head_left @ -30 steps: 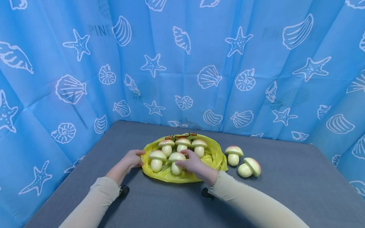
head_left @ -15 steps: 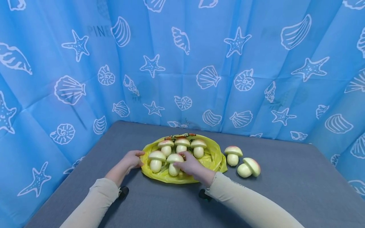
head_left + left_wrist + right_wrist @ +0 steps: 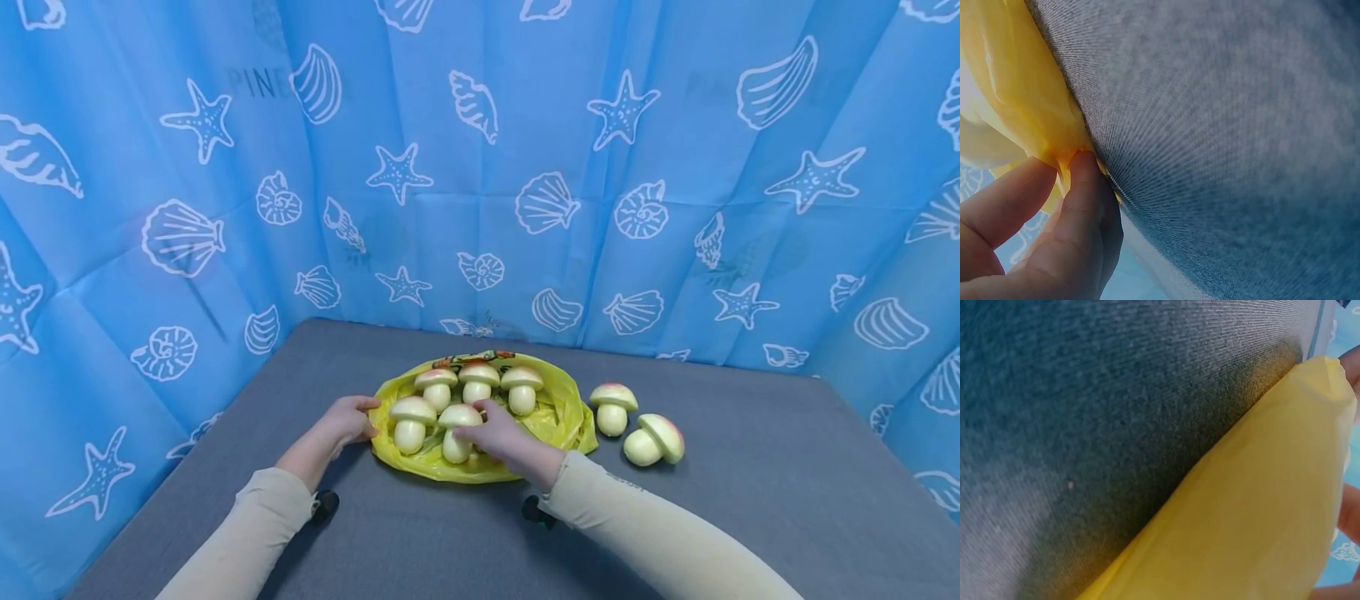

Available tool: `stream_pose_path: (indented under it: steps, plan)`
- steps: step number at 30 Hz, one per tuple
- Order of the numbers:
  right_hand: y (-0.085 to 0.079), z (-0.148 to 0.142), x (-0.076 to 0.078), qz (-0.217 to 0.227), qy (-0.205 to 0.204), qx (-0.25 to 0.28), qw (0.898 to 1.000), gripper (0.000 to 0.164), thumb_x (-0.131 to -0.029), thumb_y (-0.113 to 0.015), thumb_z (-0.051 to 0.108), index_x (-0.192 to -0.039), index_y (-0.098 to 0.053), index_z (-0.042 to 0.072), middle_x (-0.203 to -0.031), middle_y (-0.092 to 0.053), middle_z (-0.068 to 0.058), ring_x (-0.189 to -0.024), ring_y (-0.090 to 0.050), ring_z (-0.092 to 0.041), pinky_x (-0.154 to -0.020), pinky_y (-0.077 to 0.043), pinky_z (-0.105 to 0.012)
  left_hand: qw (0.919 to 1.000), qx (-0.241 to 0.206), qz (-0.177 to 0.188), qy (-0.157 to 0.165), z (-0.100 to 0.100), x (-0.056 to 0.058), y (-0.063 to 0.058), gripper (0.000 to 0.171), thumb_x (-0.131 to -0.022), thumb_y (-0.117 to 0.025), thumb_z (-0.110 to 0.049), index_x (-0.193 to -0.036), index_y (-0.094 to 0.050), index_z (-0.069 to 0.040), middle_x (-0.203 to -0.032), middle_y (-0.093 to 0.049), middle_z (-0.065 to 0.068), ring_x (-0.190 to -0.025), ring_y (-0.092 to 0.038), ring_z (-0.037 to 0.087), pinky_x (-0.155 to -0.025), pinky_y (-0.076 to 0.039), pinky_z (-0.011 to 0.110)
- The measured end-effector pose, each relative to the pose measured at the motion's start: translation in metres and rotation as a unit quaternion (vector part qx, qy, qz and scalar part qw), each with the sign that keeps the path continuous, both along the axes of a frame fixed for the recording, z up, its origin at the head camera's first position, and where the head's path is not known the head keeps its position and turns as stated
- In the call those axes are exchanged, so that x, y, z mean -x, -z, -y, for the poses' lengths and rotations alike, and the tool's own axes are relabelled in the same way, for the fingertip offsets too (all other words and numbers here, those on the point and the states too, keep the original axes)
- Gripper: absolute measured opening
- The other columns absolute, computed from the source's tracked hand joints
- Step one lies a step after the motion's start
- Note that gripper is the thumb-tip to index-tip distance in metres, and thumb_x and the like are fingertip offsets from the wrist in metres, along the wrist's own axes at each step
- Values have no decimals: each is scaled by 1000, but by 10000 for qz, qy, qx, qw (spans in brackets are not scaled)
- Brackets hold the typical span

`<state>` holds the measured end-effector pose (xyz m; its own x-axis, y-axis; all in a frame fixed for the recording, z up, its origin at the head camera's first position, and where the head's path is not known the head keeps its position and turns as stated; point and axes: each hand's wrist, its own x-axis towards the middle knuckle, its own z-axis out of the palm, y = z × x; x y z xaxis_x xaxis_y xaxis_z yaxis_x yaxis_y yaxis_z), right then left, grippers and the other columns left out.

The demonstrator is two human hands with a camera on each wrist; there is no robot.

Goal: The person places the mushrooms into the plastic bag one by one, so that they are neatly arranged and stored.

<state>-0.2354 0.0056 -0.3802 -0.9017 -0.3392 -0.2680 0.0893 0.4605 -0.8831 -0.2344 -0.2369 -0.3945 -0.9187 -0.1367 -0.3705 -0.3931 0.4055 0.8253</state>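
Observation:
A yellow plastic bag (image 3: 472, 473) lies spread open on the table with several pale toy mushrooms standing in it, their caps tinged pink. My left hand (image 3: 347, 422) pinches the bag's left edge; the left wrist view shows thumb and fingertips meeting on the gathered yellow plastic (image 3: 1022, 81). Inside the bag, my right hand (image 3: 506, 435) holds the front middle mushroom (image 3: 456, 447), thumb on its near side and fingers by the cap. In the right wrist view the bag's side (image 3: 1260, 475) hides most of that hand.
Right of the bag, one mushroom (image 3: 613, 408) stands upright and another mushroom (image 3: 654, 442) lies tipped on its side. The grey cloth-covered table (image 3: 765, 492) reaches back to a blue curtain (image 3: 480, 167) with shell and starfish prints.
The right hand and the front mushroom have shifted slightly left, and that mushroom stands nearer its left neighbour. The left hand stays at the bag's edge.

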Motion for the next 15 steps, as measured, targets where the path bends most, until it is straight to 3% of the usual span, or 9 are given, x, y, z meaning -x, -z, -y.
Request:
stream_pose_path:
  steps: [4, 11, 15]
  plan:
    - [-1, -1, 0, 76, -56, -30, 10000, 71, -89, -70, 17, -147, -32, -1, -133, -48, -22, -102, -58, -30, -79, -49, -47, 10000, 10, -9, -37, 0, 0, 0, 56, -88, -53, 18, -142, -41, 9, -146, -34, 31, -130, -40, 40, -92, -51, 41]
    - [-4, -5, -2, 132, 96, 28, 9999, 70, -88, -71, 13, -146, -35, 2, -135, -46, -23, -94, -59, -29, -69, -49, -42, 10000, 43, -85, 4, 0, 0, 2, 55, -88, -53, 18, -141, -41, 9, -146, -35, 31, -128, -43, 40, -91, -51, 41]
    - [-9, -13, -3, 181, 153, 16, 9997, 69, -88, -71, 13, -146, -36, 2, -137, -44, -25, -97, -60, -32, -74, -51, -47, 10000, -23, -52, 13, -1, -1, -1, 55, -88, -53, 18, -141, -41, 10, -146, -34, 32, -128, -43, 41, -92, -51, 42]
